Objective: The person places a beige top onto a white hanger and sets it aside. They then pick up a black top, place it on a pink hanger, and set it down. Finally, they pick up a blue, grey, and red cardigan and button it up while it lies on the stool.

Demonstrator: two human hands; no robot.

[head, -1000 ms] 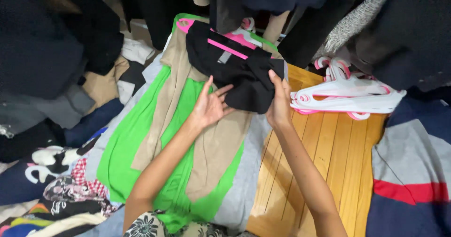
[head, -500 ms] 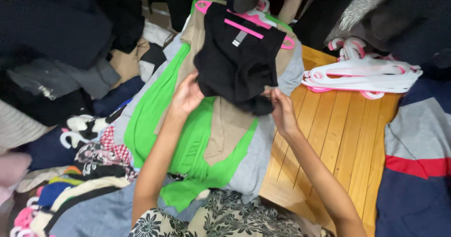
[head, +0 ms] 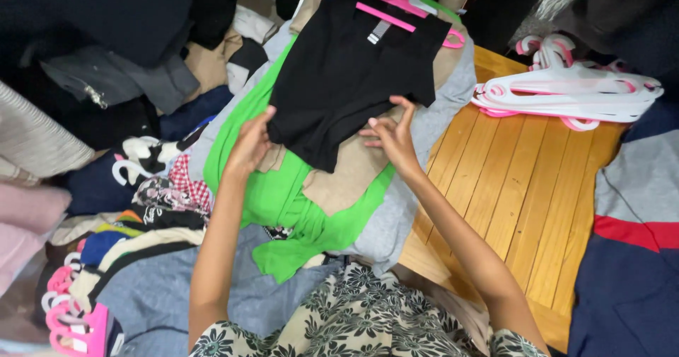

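Black top (head: 350, 74) on pink hanger (head: 396, 14) is laid over green and beige clothes. Its sides are touched by left hand (head: 249, 145) and right hand (head: 392, 134), fingers apart, nothing clamped. Smoothing is judged underway; flattening the hem is called for next.

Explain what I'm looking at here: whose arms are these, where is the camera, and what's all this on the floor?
This is no machine: a person wears a camera on the head, looking down at two bare arms. The left hand and right hand touch the edges of a black top on a pink hanger. It lies on a stack of tan, green and grey garments. White and pink hangers are piled on the wooden floor. More clothes surround the stack.
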